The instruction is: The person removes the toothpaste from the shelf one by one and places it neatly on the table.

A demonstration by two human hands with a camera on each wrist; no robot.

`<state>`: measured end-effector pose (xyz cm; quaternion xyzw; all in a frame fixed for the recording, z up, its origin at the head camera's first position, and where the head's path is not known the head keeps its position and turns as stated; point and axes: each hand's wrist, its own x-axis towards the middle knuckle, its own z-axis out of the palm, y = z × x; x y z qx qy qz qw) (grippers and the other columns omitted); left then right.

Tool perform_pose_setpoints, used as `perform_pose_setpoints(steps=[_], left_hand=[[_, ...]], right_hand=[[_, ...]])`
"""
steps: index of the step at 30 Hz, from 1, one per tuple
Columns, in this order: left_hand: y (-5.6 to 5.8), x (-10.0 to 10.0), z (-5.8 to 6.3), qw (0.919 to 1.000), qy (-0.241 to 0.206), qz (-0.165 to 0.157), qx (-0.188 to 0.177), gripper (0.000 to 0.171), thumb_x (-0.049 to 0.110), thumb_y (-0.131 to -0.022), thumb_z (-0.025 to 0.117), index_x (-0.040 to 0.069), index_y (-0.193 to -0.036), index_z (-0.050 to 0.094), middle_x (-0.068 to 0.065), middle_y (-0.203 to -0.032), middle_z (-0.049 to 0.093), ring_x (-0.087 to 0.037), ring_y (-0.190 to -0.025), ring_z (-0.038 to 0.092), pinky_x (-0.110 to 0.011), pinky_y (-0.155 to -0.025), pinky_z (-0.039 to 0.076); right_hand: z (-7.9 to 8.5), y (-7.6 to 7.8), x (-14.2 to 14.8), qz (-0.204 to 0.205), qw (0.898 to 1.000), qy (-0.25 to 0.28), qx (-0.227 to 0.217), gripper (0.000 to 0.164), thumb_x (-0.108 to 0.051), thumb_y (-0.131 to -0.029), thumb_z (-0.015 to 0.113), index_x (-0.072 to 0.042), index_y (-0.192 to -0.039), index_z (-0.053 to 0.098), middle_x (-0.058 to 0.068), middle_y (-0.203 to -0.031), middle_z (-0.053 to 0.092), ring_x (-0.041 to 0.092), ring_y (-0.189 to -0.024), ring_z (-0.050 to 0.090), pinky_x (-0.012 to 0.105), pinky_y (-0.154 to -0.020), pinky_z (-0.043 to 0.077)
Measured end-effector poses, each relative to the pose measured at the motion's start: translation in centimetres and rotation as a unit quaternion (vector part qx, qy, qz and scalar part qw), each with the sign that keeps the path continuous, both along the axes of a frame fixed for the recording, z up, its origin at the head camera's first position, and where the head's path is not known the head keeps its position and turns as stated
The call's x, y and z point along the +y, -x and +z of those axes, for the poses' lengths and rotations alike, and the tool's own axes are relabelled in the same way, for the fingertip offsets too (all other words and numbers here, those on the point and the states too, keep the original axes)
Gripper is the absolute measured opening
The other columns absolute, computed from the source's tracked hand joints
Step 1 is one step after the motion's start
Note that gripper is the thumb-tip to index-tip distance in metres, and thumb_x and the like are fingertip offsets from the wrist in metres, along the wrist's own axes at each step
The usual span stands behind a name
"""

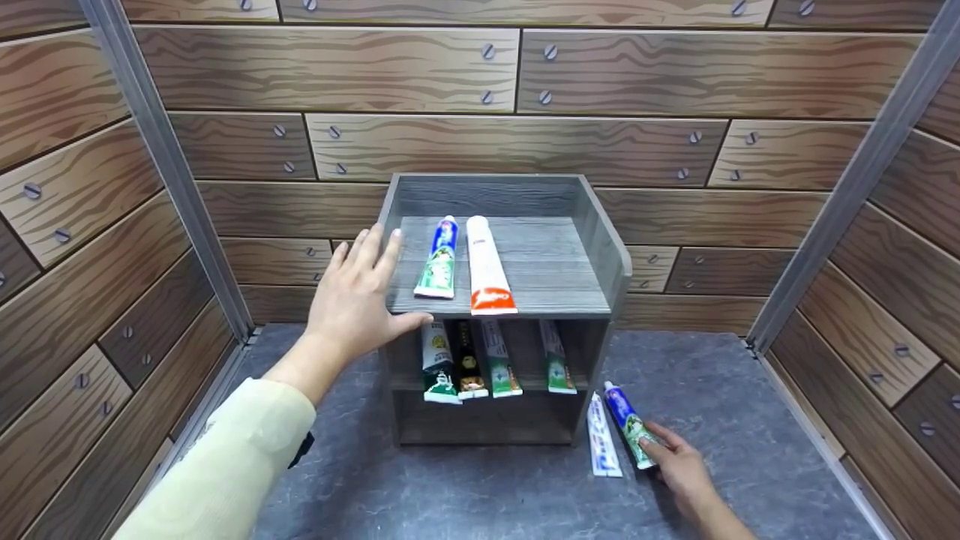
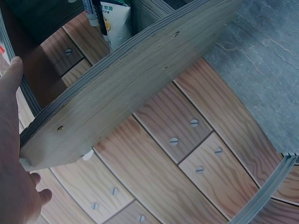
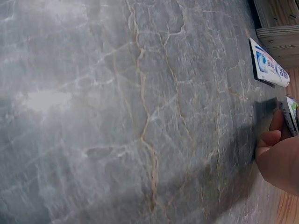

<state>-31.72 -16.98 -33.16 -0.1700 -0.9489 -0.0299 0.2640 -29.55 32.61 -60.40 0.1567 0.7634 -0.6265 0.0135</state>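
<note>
I think the work is more than half done: six tubes lie in the gray cupboard (image 1: 609, 244) and two are outside it, so those two look like what is left. On the left, I have the left hand (image 1: 360, 292) spread, fingers straight, by the cupboard's left wall. It grabs no tube; from my far seat, I guess it helps keep the cupboard steady. The top tray (image 1: 551, 274) has a blue and green tube (image 1: 436, 259) and, to its right, a white and red tube (image 1: 486, 262). Under that, the middle shelf (image 1: 529, 379) has four: a white and dark green tube (image 1: 439, 364), a black and gold tube (image 1: 469, 364), a gray and green tube (image 1: 500, 360), then, past a gap, a last green tube (image 1: 557, 360). On the floor (image 1: 322, 480), just right of the cupboard, lies a white and blue tube (image 1: 602, 442). Farthest right, the right hand (image 1: 679, 461) pinches the near end of another blue tube (image 1: 626, 416) with a green end. I can't tell if it is off the floor.
</note>
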Motion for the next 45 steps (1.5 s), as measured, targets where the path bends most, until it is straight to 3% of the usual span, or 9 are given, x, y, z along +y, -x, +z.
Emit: perform_pose_setpoints(steps=[10,14,17,26,30,36,45], left_hand=[[-0.20,-0.12,0.01,1.0000,-0.005,0.002,0.001,0.123,0.078,-0.080,0.076,0.006,-0.168,0.029,-0.024,-0.170,0.029,-0.044,-0.154,0.033,-0.058,-0.127,0.024],[-0.21,-0.14,0.04,1.0000,-0.006,0.002,0.002,0.124,0.077,-0.079,0.078,0.006,-0.168,0.029,-0.025,-0.170,0.029,-0.044,-0.154,0.034,-0.058,-0.127,0.024],[-0.22,-0.11,0.11,1.0000,-0.005,0.003,0.001,0.124,0.077,-0.079,0.078,0.006,-0.168,0.029,-0.024,-0.170,0.028,-0.044,-0.154,0.033,-0.058,-0.127,0.024],[-0.22,-0.24,0.30,1.0000,-0.004,0.002,0.002,0.124,0.077,-0.079,0.077,0.006,-0.168,0.028,-0.025,-0.170,0.028,-0.044,-0.155,0.032,-0.059,-0.127,0.024],[-0.20,-0.34,0.30,1.0000,-0.004,0.003,0.004,0.124,0.078,-0.079,0.077,0.006,-0.168,0.028,-0.025,-0.170,0.029,-0.044,-0.155,0.032,-0.058,-0.127,0.024],[-0.23,-0.26,0.07,0.9999,-0.010,0.001,0.005,0.123,0.076,-0.078,0.079,0.005,-0.167,0.030,-0.024,-0.170,0.029,-0.043,-0.155,0.032,-0.058,-0.127,0.025],[-0.07,0.05,-0.14,1.0000,-0.008,-0.002,0.006,0.123,0.077,-0.079,0.078,0.006,-0.167,0.031,-0.025,-0.169,0.030,-0.044,-0.154,0.033,-0.058,-0.127,0.025]], right_hand=[[-0.32,0.35,-0.19,0.005,0.999,-0.028,-0.023,0.065,-0.020,-0.099,0.076,0.003,-0.154,0.050,0.014,-0.115,0.069,0.017,-0.091,0.062,0.029,-0.072,0.051],[-0.37,0.33,-0.27,0.010,0.998,-0.054,-0.017,0.062,-0.018,-0.098,0.078,0.005,-0.150,0.055,0.028,-0.128,0.066,0.024,-0.105,0.065,0.026,-0.077,0.053],[-0.35,0.25,-0.32,0.016,0.997,-0.071,-0.009,0.059,-0.018,-0.097,0.079,0.006,-0.147,0.057,0.031,-0.133,0.064,0.025,-0.111,0.066,0.025,-0.079,0.054],[-0.42,0.06,-0.61,0.008,0.997,-0.076,0.002,0.060,-0.017,-0.094,0.083,0.007,-0.144,0.060,0.014,-0.110,0.073,0.013,-0.090,0.065,0.024,-0.074,0.055],[-0.55,0.07,-0.87,0.009,0.997,-0.079,0.008,0.062,-0.017,-0.091,0.085,0.009,-0.142,0.061,0.017,-0.114,0.075,0.015,-0.095,0.069,0.022,-0.075,0.056],[-0.77,-0.05,-0.97,0.015,0.994,-0.105,0.014,0.061,-0.018,-0.090,0.086,0.009,-0.139,0.063,0.024,-0.124,0.073,0.030,-0.114,0.069,0.018,-0.078,0.055],[-0.63,-0.56,-0.99,0.019,0.985,-0.169,0.030,0.055,-0.019,-0.090,0.086,0.007,-0.134,0.068,0.022,-0.113,0.076,0.031,-0.106,0.071,0.024,-0.075,0.056]])
